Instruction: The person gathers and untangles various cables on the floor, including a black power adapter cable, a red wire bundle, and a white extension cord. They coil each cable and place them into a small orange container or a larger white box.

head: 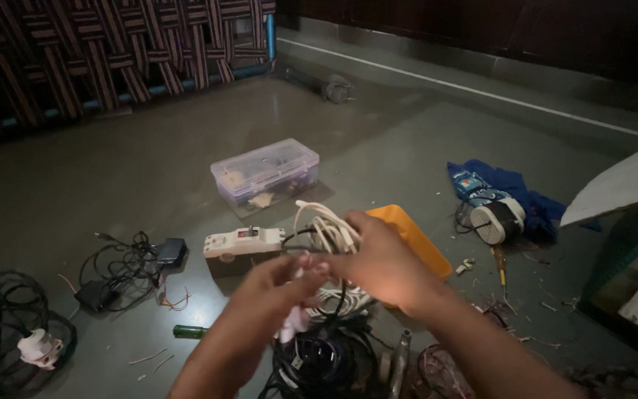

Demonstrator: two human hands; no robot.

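Head view, hands [334, 277] blurred, gripping white cable [328, 233], fingers indistinct

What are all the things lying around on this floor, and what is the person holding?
white cable bundle: one, white, held up between both hands
clear plastic box: one, see-through with small parts inside, on the floor beyond the hands
white switch unit: one, white, on the floor left of the hands
orange flat piece: one, orange, on the floor behind the right hand
black adapters with cords: two, black, floor at left
black cable coil: one, black with a white plug piece, far left
black wire pile: one, black, below the hands
blue cloth: one, blue, floor at right
round motor-like part: one, white and black, on the cloth
screwdriver: one, floor at right
left hand: gripping the bundle
right hand: gripping the bundle
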